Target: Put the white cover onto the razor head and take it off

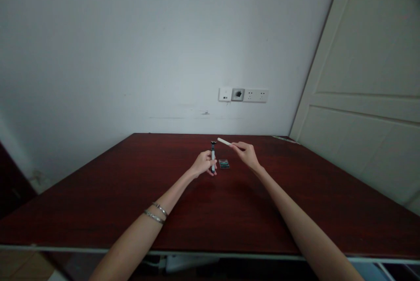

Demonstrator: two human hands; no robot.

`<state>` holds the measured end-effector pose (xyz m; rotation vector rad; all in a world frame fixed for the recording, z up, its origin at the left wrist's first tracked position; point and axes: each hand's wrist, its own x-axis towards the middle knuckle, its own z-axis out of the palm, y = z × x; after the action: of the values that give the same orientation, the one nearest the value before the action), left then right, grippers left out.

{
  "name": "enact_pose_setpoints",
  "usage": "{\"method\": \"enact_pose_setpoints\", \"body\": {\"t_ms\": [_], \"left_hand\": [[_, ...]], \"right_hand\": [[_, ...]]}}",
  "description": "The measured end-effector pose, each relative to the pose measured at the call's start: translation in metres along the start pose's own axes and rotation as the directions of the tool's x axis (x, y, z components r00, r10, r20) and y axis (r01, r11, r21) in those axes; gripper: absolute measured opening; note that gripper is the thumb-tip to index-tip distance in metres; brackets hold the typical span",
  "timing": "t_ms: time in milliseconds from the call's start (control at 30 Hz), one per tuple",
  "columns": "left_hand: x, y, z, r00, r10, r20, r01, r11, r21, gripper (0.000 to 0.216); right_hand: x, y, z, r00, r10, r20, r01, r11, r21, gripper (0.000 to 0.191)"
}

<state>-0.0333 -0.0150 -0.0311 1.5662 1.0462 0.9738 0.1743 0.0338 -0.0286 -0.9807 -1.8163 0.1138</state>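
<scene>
My left hand (202, 164) is closed round the pale handle of a razor (213, 158), held upright with its dark head at the top. My right hand (245, 153) pinches one end of a slim white stick (223, 141). The stick's free end points left and stops just right of the razor's head, apart from it as far as I can see. Between my hands, on the tabletop, lies a small clear case (224, 164) with something dark green in it, too small to make out.
The dark red wooden table (114, 193) reaches back to a pale wall (147, 53). A row of wall sockets (256, 95) sits above its far edge. A white panelled door (367, 79) stands along the right side. Below the front edge, several blurred items show on a shelf.
</scene>
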Motion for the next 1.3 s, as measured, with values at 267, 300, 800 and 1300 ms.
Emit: {"method": "enact_pose_setpoints", "body": {"t_ms": [267, 300, 800, 1300], "left_hand": [[-0.001, 0.001, 0.0, 0.999, 0.028, 0.019, -0.028, 1.0, -0.015, 0.016], [-0.001, 0.001, -0.001, 0.999, 0.033, 0.015, -0.033, 0.999, -0.017, 0.016], [-0.001, 0.006, -0.004, 0.994, 0.109, 0.002, -0.109, 0.993, -0.038, 0.021], [0.005, -0.001, -0.004, 0.974, 0.228, -0.004, -0.228, 0.973, -0.029, 0.022]], "right_hand": [[0.001, -0.001, -0.005, 1.0, -0.004, 0.027, 0.004, 1.0, -0.007, 0.039], [0.001, 0.0, -0.007, 1.0, 0.007, 0.014, -0.007, 1.0, -0.012, 0.039], [-0.001, 0.003, -0.01, 0.989, 0.128, -0.072, -0.118, 0.984, 0.137, 0.037], [-0.03, -0.083, 0.007, 0.814, 0.253, 0.523, -0.58, 0.327, 0.746, 0.03]]}}
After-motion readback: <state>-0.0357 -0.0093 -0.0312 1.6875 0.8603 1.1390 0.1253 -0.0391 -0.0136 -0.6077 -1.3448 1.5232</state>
